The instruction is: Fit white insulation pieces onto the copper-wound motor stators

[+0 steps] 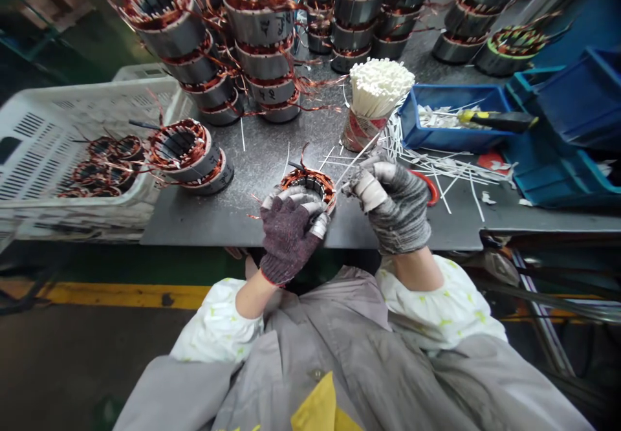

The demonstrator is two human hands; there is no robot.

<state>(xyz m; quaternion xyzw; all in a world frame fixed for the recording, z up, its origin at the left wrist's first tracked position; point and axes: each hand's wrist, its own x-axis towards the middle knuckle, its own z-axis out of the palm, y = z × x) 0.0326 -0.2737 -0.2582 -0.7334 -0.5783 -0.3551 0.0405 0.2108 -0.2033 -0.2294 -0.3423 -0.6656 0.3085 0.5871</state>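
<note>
Head view: copper-wound stator (310, 182) on metal bench (194, 224).
Left hand (290, 240) spread over its rim; right hand (394, 206) pinches white insulation strip (361, 156).

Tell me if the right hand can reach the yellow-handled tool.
Probably yes: the right hand is on that side, and only loose white strips and the low wall of the blue bin lie before the yellow-handled tool.
</note>
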